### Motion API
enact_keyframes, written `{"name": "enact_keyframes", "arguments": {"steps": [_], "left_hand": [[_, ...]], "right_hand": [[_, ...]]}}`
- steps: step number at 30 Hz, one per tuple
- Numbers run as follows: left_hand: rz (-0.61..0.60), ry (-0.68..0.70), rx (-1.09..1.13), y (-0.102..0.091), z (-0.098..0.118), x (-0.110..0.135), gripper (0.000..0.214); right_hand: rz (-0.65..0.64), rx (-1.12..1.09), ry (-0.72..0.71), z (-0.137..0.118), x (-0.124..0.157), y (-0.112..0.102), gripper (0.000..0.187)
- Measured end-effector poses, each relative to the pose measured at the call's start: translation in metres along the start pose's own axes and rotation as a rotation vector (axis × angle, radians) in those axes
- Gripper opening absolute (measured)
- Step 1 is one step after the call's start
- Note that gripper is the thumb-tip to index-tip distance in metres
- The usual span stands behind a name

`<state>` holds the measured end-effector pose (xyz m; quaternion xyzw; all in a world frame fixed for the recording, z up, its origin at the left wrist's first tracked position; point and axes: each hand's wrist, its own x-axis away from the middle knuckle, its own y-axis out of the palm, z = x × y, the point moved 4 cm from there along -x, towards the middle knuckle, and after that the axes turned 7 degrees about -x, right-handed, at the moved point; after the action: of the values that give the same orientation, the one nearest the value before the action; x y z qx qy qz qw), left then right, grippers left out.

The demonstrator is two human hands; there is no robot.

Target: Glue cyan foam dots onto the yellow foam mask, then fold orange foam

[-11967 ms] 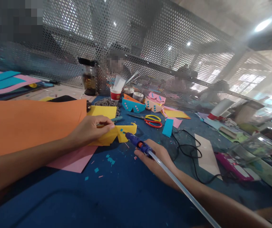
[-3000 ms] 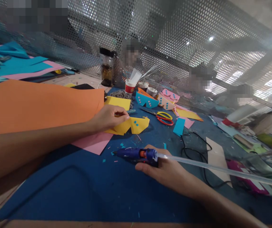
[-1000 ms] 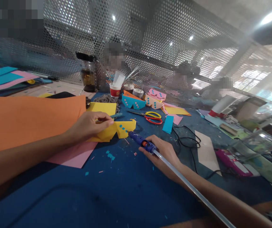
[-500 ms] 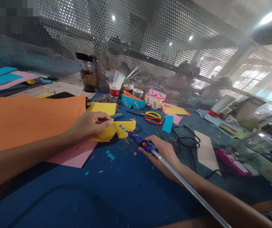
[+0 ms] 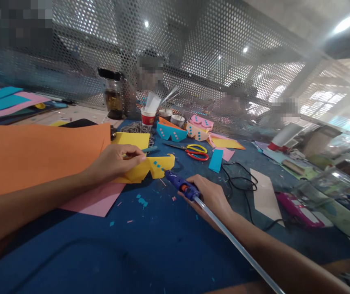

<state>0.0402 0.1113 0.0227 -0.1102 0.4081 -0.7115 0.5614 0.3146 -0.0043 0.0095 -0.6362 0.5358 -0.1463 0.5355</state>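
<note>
My left hand [image 5: 118, 161] is closed in a pinch around a thin teal stick [image 5: 150, 149], and it rests over a yellow paper mask [image 5: 162, 166]. Small blue squares dot the mask's right part; its left part is partly covered by the hand. In my right hand [image 5: 210, 194] is a blue hot glue gun [image 5: 178, 182], with a long clear glue stick [image 5: 239, 245] trailing from its back. The gun's nozzle is at the blue squares on the mask; whether it touches is too small to tell. Blue paper scraps [image 5: 142, 201] lie in front.
Orange paper [image 5: 40, 157] and pink paper [image 5: 98, 200] lie left. Behind are scissors [image 5: 198, 151], a blue paper mask [image 5: 171, 132], a paper cup [image 5: 148, 117] and a jar [image 5: 113, 98]. A black cord [image 5: 239, 188] loops at right. A perforated metal screen [image 5: 187, 49] stands at the back.
The glue gun and my right hand have shifted very slightly, and the glue stick's tail has swung a little left. My left hand and the yellow mask stay in place.
</note>
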Motion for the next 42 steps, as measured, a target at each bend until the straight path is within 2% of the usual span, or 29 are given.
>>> {"name": "enact_keyframes", "arguments": {"steps": [17,28,42], "left_hand": [[0.006,-0.004,-0.006,0.001,0.000,0.001,0.036],[0.016,-0.009,-0.011,0.000,0.002,0.000,0.035],[0.020,-0.012,0.007,0.001,-0.001,-0.001,0.036]], "right_hand": [[-0.001,0.030,-0.047,0.000,0.000,0.002,0.016],[-0.056,0.084,-0.050,-0.002,-0.002,0.001,0.018],[-0.041,0.138,-0.106,-0.010,-0.003,-0.002,0.020]]}}
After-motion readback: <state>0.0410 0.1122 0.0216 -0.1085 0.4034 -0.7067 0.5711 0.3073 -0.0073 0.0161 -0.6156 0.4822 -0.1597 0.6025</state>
